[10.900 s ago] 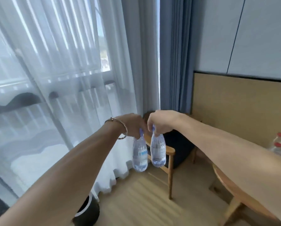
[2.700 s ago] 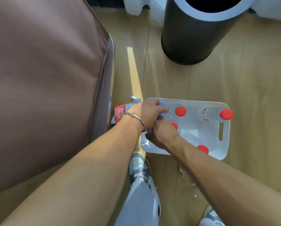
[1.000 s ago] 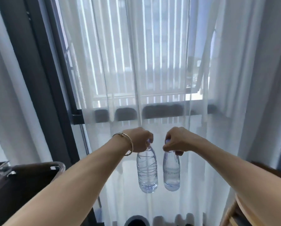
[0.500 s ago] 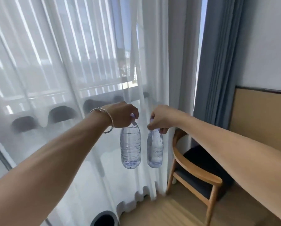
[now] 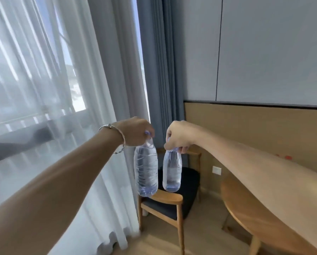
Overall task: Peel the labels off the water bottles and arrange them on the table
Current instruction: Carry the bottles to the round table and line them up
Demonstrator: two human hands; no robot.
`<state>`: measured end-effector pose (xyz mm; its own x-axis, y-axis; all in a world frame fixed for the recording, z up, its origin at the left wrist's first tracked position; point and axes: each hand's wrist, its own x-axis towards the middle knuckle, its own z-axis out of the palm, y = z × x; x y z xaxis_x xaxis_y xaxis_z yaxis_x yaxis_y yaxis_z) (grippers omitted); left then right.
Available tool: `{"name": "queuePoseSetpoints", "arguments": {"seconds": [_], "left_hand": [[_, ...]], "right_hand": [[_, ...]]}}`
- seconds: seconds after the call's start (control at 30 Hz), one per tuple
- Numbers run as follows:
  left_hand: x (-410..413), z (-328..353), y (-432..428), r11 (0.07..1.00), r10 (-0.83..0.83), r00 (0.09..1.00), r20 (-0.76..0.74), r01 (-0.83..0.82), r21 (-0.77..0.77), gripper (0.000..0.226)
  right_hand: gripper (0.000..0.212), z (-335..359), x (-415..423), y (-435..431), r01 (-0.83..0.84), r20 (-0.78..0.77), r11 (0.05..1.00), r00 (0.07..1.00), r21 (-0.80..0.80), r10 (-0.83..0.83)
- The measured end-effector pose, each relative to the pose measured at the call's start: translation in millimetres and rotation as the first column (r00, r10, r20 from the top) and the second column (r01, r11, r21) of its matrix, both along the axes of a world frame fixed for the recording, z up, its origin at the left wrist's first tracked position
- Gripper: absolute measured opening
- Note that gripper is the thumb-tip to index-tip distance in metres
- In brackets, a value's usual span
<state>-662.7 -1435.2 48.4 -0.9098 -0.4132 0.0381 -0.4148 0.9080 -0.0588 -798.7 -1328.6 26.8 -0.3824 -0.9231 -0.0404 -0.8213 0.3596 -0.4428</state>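
Note:
Two clear water bottles without labels hang in the air in front of me. My left hand [image 5: 137, 132], with a bracelet on the wrist, grips the wider left bottle [image 5: 146, 170] by its cap. My right hand [image 5: 178, 138] grips the slimmer right bottle [image 5: 172, 172] by its neck. Both bottles hang upright, side by side and slightly apart. The round wooden table [image 5: 249, 214] lies at the lower right, mostly hidden by my right forearm. Red bottle caps [image 5: 288, 157] peek over that forearm.
A wooden chair [image 5: 172, 203] with a dark seat stands below the bottles, between the sheer white curtain [image 5: 52, 107] on the left and the table. A blue-grey drape [image 5: 163, 70] and a wall with a wooden lower panel [image 5: 255, 129] lie behind.
My view has swung right from the window toward the chair and table. Both hands still hold the same bottles by their tops, now hanging over the chair.

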Motion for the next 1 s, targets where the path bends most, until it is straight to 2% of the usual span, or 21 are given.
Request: {"name": "queuePoseSetpoints", "arguments": {"seconds": [0.33,0.63,0.9,1.0], "left_hand": [[-230,-27,92,0.985,-0.156,0.987,-0.042,0.159,0.066,0.028],[-408,-52,153,0.933,-0.342,0.940,0.003,0.340,0.117,0.028],[-540,-131,169,0.848,-0.496,0.866,0.058,0.469,0.248,0.028],[-589,-174,160,0.806,-0.550,0.831,0.078,0.504,0.309,0.030]], "right_hand": [[0.020,-14,-205,106,0.164,-0.034,0.986,0.986,0.028,-0.163],[0.019,-44,-352,186,0.431,-0.008,0.898,0.902,0.092,-0.432],[0.022,-116,-464,202,0.550,-0.023,0.808,0.829,0.213,-0.558],[0.013,-148,-500,192,0.569,-0.040,0.763,0.809,0.307,-0.587]]}}
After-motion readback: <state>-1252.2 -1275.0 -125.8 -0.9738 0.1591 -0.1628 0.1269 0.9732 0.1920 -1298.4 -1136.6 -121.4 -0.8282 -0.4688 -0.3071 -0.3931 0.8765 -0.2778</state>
